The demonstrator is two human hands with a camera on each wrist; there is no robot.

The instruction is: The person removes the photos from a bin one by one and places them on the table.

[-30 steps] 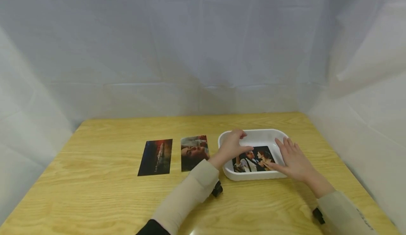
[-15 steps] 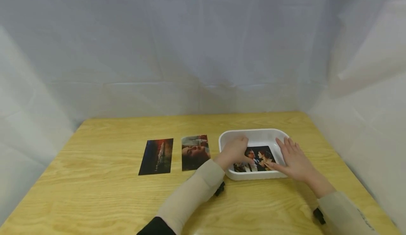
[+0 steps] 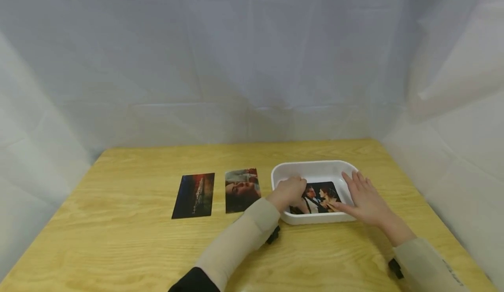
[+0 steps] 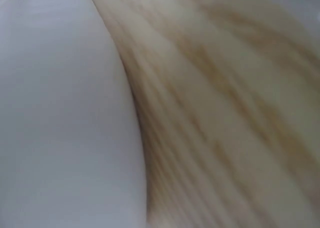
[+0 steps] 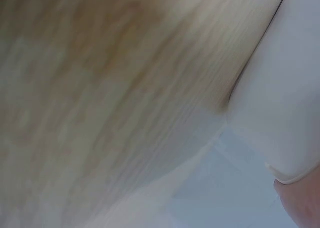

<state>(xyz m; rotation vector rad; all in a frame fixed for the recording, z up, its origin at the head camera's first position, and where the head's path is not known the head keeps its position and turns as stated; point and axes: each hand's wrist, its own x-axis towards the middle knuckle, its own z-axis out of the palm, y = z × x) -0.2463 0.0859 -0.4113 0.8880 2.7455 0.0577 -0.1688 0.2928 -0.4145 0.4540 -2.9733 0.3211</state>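
Observation:
A white tray [image 3: 323,219] with rounded corners stands on the wooden table. On its floor lies a glossy picture card [image 3: 328,195] of a couple, its left part covered by my left hand [image 3: 290,193]. That hand reaches down inside the tray's left end, thumb and fingers spread apart, the thumb over the card. My right hand [image 3: 366,200] lies over the right end of the tray, fingers straight along the rim. Its thumb stretches over the card's lower right corner. Neither wrist view shows the card.
Left of the tray lie two more picture cards: one with a close-up face [image 3: 241,191], another, dark one with a lit ship [image 3: 194,195]. The wooden table [image 3: 130,239] ends at pale hanging sheets [image 3: 236,64] behind and to both sides.
My left hand has lowered into the tray's left end, covering more of the card. The right hand has stayed in place, and the tray and other cards have not visibly shifted.

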